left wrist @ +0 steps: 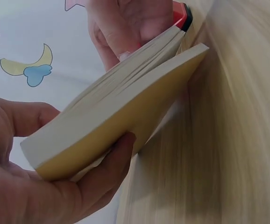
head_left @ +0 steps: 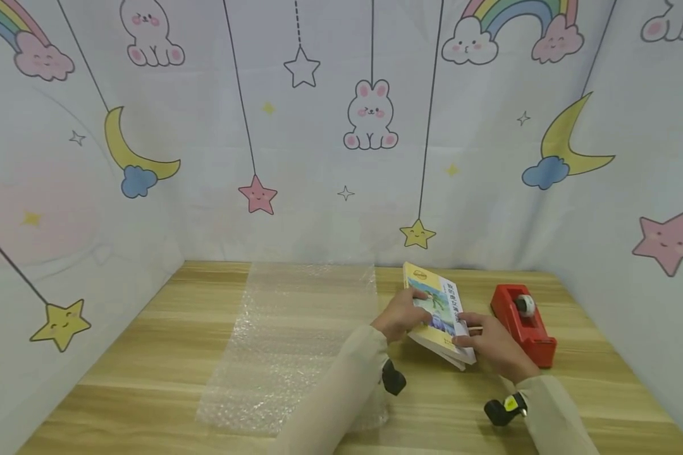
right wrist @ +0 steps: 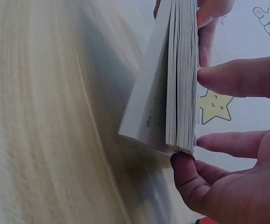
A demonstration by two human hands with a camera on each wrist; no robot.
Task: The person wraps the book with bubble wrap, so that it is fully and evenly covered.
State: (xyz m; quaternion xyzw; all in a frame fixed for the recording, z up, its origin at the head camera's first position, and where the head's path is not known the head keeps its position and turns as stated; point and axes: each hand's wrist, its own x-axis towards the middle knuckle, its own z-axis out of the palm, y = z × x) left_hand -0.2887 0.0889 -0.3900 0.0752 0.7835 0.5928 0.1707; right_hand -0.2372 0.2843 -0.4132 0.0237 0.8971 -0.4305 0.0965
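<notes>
A paperback book (head_left: 437,309) with a yellow, blue and white cover is held slightly tilted above the right part of the table. The left hand (head_left: 401,314) grips its left side, thumb on the front cover and fingers beneath the yellow back cover (left wrist: 97,144). At the opposite edge, the right hand (head_left: 496,344) holds the book with fingertips on the cover and curled fingers at the page edge (right wrist: 181,93). Some pages and the back cover gape apart at that side. Left of the hands, a sheet of clear bubble wrap (head_left: 296,341) lies flat.
A red tape dispenser (head_left: 537,344) with a small roll stands just right of the right hand. The wood-grain table (head_left: 148,360) is bounded by white cloth walls (head_left: 319,221) printed with cartoon figures.
</notes>
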